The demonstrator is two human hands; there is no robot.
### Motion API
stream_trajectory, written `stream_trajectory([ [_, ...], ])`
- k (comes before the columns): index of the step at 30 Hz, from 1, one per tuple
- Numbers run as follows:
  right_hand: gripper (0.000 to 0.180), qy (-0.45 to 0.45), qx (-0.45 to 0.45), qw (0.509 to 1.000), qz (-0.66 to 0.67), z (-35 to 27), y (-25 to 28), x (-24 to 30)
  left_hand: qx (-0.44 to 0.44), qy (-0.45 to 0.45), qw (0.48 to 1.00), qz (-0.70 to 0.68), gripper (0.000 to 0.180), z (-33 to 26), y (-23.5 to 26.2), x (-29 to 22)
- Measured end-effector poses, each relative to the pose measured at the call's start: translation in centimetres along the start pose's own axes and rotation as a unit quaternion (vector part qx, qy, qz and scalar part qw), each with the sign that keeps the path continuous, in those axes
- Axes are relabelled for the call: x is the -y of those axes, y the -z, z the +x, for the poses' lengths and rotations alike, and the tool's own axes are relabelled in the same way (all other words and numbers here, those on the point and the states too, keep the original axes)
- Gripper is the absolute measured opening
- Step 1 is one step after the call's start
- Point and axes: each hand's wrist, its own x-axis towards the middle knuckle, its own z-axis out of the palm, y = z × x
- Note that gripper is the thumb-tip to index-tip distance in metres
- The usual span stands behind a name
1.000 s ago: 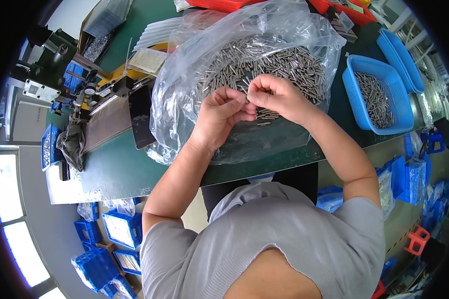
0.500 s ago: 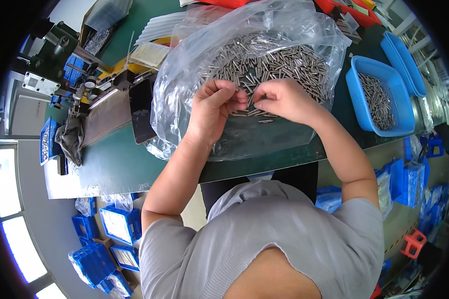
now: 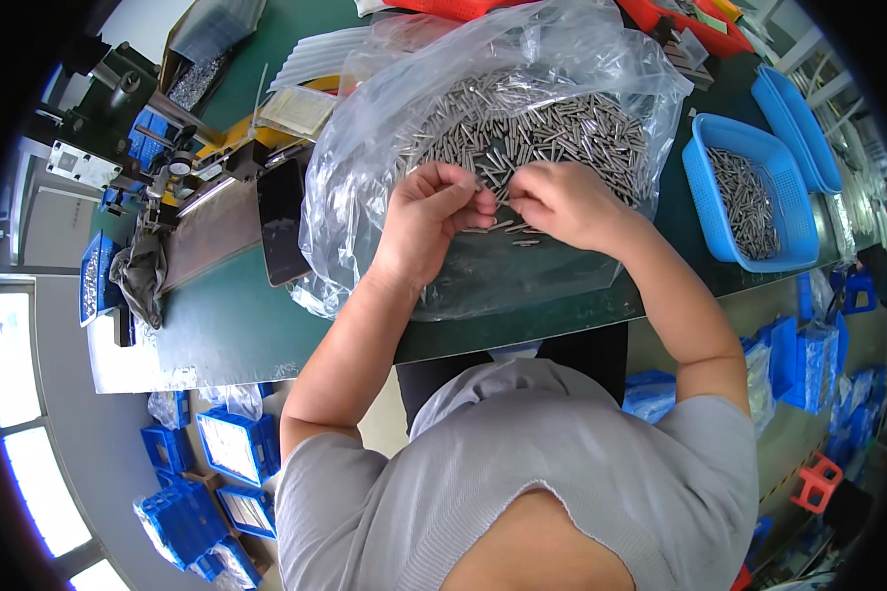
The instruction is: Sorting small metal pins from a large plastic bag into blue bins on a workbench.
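Many small grey metal pins [image 3: 583, 138] lie heaped on a large clear plastic bag [image 3: 350, 212] spread over the green table. At the near edge of the heap, my left hand [image 3: 432, 219] is curled closed, with what looks like the end of a metal pin showing at its thumb and fingertips. Close beside it on the right, my right hand [image 3: 570, 205] has its thumb and fingers pinched together, pointing toward the left fingertips. Whatever sits inside the right pinch is hidden. A few loose pins [image 3: 524, 241] lie on the bag just below the hands.
A blue plastic basket [image 3: 700, 192] partly filled with pins stands to the right, beside more blue trays [image 3: 798, 123]. On the left are a dark flat tablet-like slab [image 3: 281, 222] and a metal bench fixture [image 3: 118, 108]. Red trays [image 3: 705, 34] line the far side.
My right hand has shifted slightly right and its fingers have drawn closer together. The left hand has moved a little toward the right and nearer to me, still closed.
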Motion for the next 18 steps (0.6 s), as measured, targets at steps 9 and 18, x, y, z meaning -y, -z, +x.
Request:
stream_trajectory([
  [9,0.01,-0.135,0.07,0.945,0.289,0.3,2.3,0.6,0.027,0.034,0.997,0.07,0.013,-0.3,-0.6,0.1],
  [18,0.014,-0.142,0.074,0.924,0.346,0.4,1.7,0.7,0.04,-0.005,0.991,0.126,0.013,-0.6,-1.0,0.4],
])
